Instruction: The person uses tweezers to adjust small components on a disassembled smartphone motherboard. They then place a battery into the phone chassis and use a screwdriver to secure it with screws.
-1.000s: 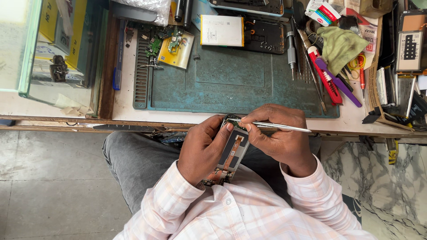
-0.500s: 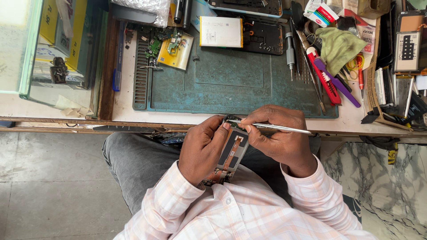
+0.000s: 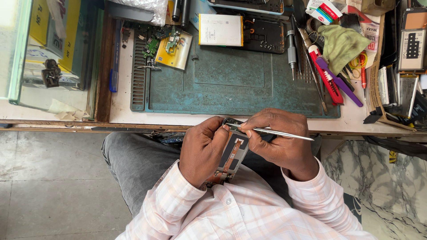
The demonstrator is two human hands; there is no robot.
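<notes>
The opened phone (image 3: 231, 155) sits over the person's lap, just below the near edge of the workbench (image 3: 120, 113), its back off and its dark inner boards and an orange flex strip showing. Against the earlier frames almost nothing has shifted — the phone stays at the same slant and both hands keep their places, with only a slight change in how the tool lies across the top. The left hand (image 3: 202, 151) is curled closed around the phone's left edge, thumb pressed over its upper corner. The right hand (image 3: 280, 140) is pinched shut on a thin silver tool (image 3: 275, 132) — likely tweezers — whose tip meets the phone's top end while its tail points right. Beyond the hands, a worn teal work mat (image 3: 231, 84) covers the bench, with a second phone body and its pale battery (image 3: 221, 30) at the far side, a red utility knife (image 3: 327, 73), a purple-handled tool (image 3: 340, 82) and a green cloth (image 3: 342, 42) to the right.
</notes>
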